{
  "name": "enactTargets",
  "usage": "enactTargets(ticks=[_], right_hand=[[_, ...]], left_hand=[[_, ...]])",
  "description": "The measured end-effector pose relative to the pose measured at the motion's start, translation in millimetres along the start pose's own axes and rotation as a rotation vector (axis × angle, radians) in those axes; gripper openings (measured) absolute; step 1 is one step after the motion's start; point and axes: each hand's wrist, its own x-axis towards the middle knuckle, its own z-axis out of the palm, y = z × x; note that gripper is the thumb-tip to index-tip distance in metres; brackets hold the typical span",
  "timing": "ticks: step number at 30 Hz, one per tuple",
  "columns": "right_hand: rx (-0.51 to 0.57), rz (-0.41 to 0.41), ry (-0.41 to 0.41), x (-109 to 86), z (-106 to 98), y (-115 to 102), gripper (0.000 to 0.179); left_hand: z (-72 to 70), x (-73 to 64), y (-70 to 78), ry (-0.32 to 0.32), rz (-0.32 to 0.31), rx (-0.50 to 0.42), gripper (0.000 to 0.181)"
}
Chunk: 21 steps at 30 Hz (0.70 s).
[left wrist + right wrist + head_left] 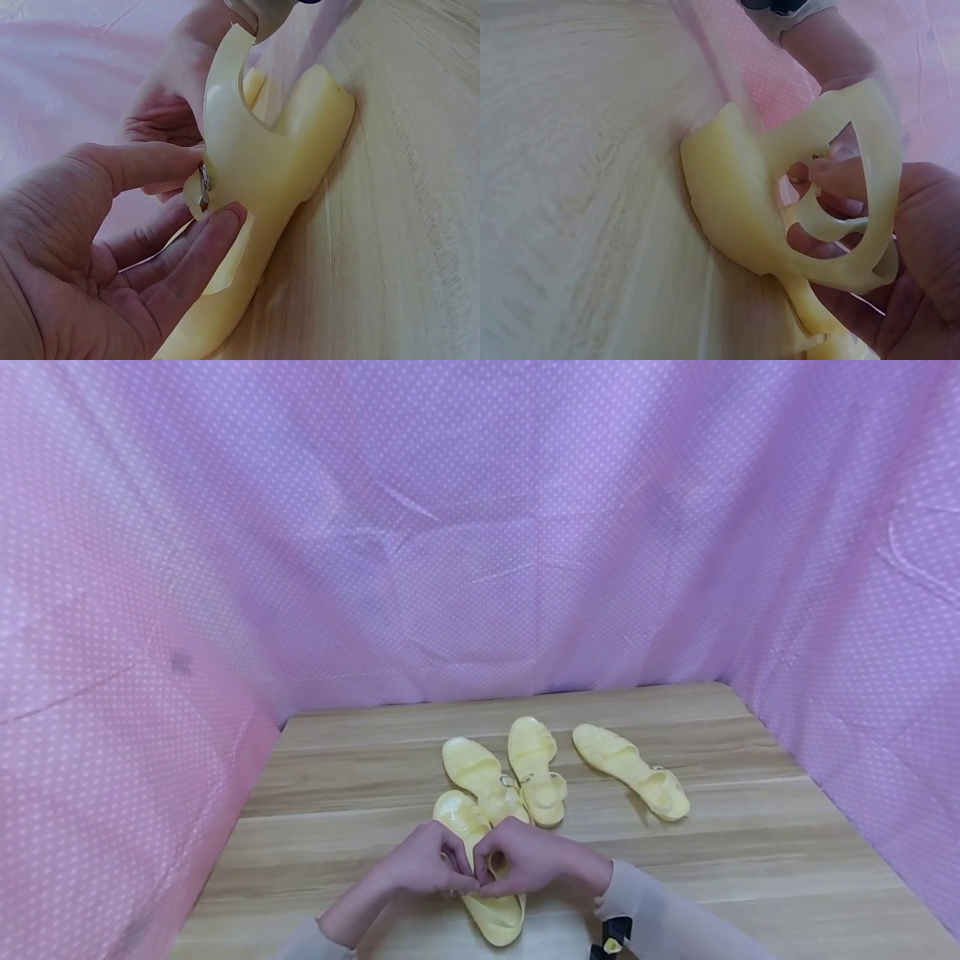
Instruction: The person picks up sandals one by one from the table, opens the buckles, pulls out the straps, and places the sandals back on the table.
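Both hands meet over a pale yellow jelly sandal (498,925) that lies on the table near its front, toe pointing away. In the left wrist view, my left hand (429,862) pinches the sandal's ankle strap at its small metal buckle (204,184), thumb on one side and fingers on the other. Across from it, my right hand (531,857) has its thumb and fingers curled about the strap (829,223), seen through the heel opening in the right wrist view. The fingertips of the two hands nearly touch. How far the strap runs through the buckle is hidden.
Just beyond the hands, a second yellow sandal (468,764) lies close against the held one. A third sandal (531,745) is beside it, and another sandal (617,758) lies apart to the right. Pink dotted cloth (480,568) surrounds the wooden table (337,777).
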Motion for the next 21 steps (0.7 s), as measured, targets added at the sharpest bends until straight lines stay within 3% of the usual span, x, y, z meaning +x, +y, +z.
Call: enactTargets(ticks=[21], right_hand=[[0.000,-0.003,0.011,-0.1,1.4,1.1,0.016]], left_hand=[[-0.1,-1.1,-2.4,0.004,-0.009,-0.031,0.014]])
